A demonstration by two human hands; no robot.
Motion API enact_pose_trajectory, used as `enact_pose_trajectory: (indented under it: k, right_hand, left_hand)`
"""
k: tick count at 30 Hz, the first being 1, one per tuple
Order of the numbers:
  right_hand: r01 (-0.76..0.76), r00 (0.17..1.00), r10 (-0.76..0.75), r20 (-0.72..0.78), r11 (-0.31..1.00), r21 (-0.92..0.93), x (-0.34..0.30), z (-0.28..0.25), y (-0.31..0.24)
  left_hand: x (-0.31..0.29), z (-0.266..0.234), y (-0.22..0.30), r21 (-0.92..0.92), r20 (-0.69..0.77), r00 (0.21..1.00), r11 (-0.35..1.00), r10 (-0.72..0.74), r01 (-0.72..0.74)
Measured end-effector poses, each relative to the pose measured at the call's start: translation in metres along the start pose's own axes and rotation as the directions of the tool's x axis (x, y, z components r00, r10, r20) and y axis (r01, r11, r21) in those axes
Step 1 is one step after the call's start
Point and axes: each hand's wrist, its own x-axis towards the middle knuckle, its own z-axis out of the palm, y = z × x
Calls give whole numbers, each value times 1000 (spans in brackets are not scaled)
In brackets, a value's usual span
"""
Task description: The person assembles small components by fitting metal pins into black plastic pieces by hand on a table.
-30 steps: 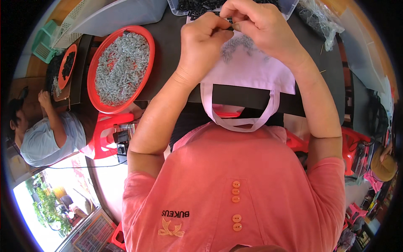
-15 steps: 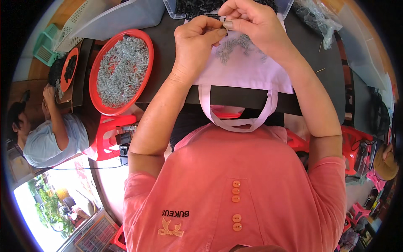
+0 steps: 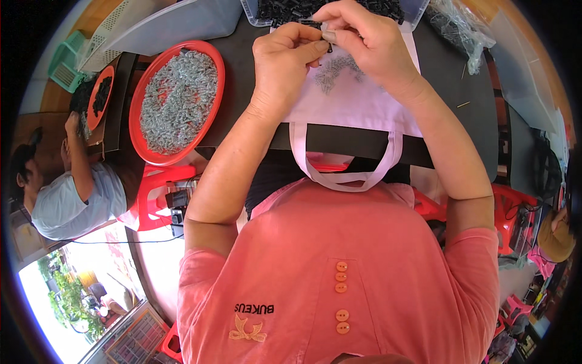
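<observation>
My left hand (image 3: pixel 280 59) is closed in a pinch on a small black plastic piece (image 3: pixel 329 48), which shows between the fingertips. My right hand (image 3: pixel 371 47) meets it from the other side, thumb and fingers pinched at the same piece; its exact shape is mostly covered. Both hands hover over a pale cloth tote bag (image 3: pixel 364 110) spread on the table. Below the fingers, a loose heap of small metal springs (image 3: pixel 330 74) lies on the bag. Just beyond my hands stands a clear bin (image 3: pixel 247 7) of black plastic pieces (image 3: pixel 282 10).
A round red tray (image 3: pixel 137 130) full of springs sits left on the dark table (image 3: pixel 237 79). Clear plastic bags (image 3: pixel 464 30) and thin metal pins (image 3: pixel 464 104) lie right. At far left a person (image 3: pixel 79 203) works by an orange plate (image 3: pixel 96 118). The bag's handles hang over the table edge.
My hands stay pinched together, with small finger shifts; the black piece shows a little more below the fingertips. The co-worker's hand at far left has moved up toward the dark pile.
</observation>
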Motion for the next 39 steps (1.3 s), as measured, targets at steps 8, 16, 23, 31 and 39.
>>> enact_pose_trajectory:
  k: [8,16,23,31,39]
  right_hand:
    - [209,978,-194,-81,943,260,-5,6,28]
    - [-26,1000,29,5,953,-300,-7,13,0]
    - [147,987,-152,48,752,-643,-14,11,20]
    - [303,944,-316,98,705,-641,-14,13,7]
    - [327,937,-332,109,727,-604,-19,16,2]
  left_hand:
    - [3,-6,2,-128,56,994,987,-95,102]
    - [9,-13,-6,-320,58,992,939,-115,128]
    - [11,-11,-5,-300,71,992,947,-100,117]
    - [5,-5,-7,-292,61,993,950,-100,113]
    - [-3,-10,2,-279,139,982,946,-130,165]
